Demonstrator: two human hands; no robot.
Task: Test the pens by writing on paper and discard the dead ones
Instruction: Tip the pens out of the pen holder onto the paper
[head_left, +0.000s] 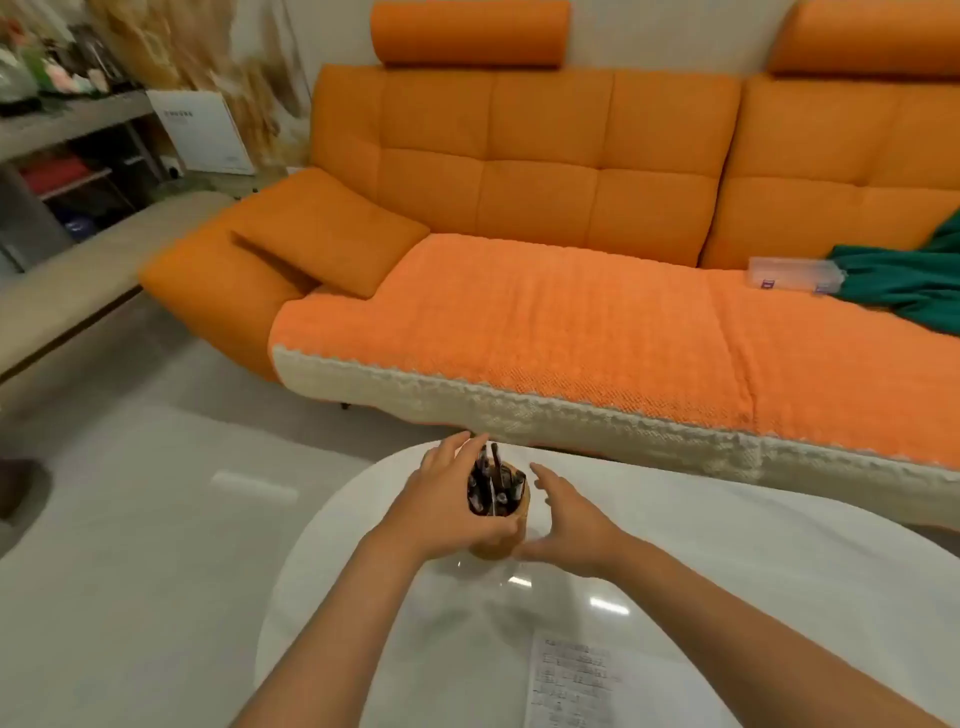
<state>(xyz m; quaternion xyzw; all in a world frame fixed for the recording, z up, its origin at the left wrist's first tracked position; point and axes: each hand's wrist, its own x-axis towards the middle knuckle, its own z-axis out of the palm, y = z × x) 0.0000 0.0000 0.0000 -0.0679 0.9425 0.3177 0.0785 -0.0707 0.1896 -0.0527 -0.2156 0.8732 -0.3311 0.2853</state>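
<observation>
A tan wooden pen holder (500, 545) stands on the white round table (727, 571), filled with several dark pens (491, 480). My left hand (449, 501) wraps round the holder's left side, thumb across its front and fingers behind the pens. My right hand (563, 525) hovers just right of the holder with fingers spread and straight, holding nothing. A sheet of paper (569, 680) with printed or written lines lies on the table near me, at the lower right.
An orange sofa (545, 208) with a cream-edged cover runs behind the table. On its seat at the right lie a clear plastic box (792, 273) and a green cloth (904, 280). Shelving (62, 156) and a beige bench (78, 280) are at the left.
</observation>
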